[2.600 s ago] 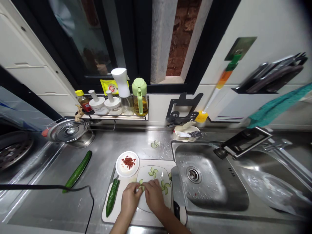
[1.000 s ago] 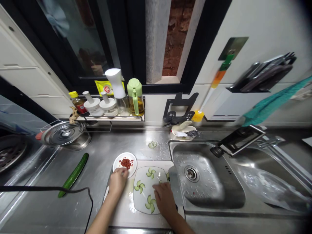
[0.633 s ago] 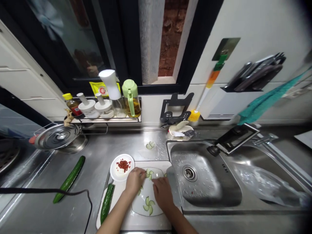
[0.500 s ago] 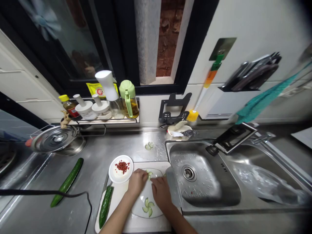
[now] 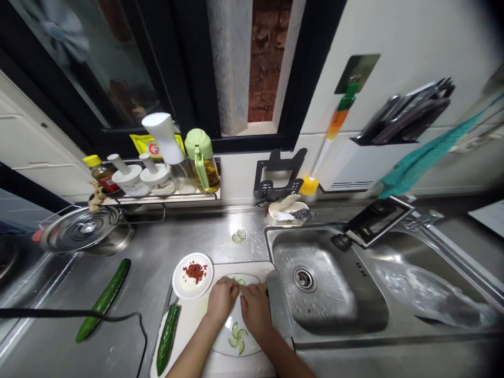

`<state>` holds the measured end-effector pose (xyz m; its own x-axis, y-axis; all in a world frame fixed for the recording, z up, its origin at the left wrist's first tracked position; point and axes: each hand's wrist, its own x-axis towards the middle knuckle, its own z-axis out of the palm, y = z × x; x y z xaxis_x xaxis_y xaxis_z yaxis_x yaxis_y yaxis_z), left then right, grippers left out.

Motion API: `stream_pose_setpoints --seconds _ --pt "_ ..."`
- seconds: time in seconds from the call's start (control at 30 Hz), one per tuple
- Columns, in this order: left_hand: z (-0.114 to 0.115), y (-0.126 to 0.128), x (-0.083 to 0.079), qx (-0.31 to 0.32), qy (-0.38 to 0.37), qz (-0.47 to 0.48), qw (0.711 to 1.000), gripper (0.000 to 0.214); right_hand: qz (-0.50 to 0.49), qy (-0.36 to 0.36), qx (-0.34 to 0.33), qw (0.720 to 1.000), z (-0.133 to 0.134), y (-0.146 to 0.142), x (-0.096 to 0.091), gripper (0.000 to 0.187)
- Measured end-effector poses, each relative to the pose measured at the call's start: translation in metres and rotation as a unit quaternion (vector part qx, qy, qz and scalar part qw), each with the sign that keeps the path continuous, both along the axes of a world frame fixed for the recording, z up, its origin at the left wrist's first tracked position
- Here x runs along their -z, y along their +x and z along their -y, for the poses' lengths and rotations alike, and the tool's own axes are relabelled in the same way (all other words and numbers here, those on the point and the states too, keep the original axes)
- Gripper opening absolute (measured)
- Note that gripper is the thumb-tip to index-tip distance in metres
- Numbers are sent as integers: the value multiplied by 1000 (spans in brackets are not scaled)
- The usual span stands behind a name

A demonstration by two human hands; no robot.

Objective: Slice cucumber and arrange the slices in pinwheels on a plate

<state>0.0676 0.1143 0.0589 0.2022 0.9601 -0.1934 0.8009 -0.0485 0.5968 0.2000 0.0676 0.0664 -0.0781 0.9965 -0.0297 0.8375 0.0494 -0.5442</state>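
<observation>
Both hands work over the far end of a white oval plate [image 5: 231,344] on a white cutting board [image 5: 192,320]. My left hand [image 5: 222,298] is closed, its fingertips pinched at a pale green cucumber slice [image 5: 240,282]. Beside it, my right hand [image 5: 255,308] has its fingers bent together, touching the slices at the same spot; the fingers partly hide them. Nearer me on the plate, several cucumber slices [image 5: 238,338] form a pinwheel. A length of cucumber [image 5: 168,338] lies on the board's left side. Right of my right hand is a flat grey blade [image 5: 280,302].
A small white dish [image 5: 177,281] with red berries sits at the board's far left corner. A whole cucumber [image 5: 104,299] and a black cable [image 5: 118,316] lie leftward. Loose slices [image 5: 239,236] rest behind the board. The sink [image 5: 326,283] borders the right side.
The view has shifted slightly. My hands stay at the plate's far end, with the right fingers drawn closer to the left fingertips. The pinwheel of slices looks the same.
</observation>
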Motion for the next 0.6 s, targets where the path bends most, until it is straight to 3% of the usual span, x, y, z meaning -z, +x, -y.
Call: stream_pose_setpoints --seconds 0.6 --pt "0 -1 2 -8 -1 -3 1000 21 7 -1 -3 1000 -1 -2 5 34"
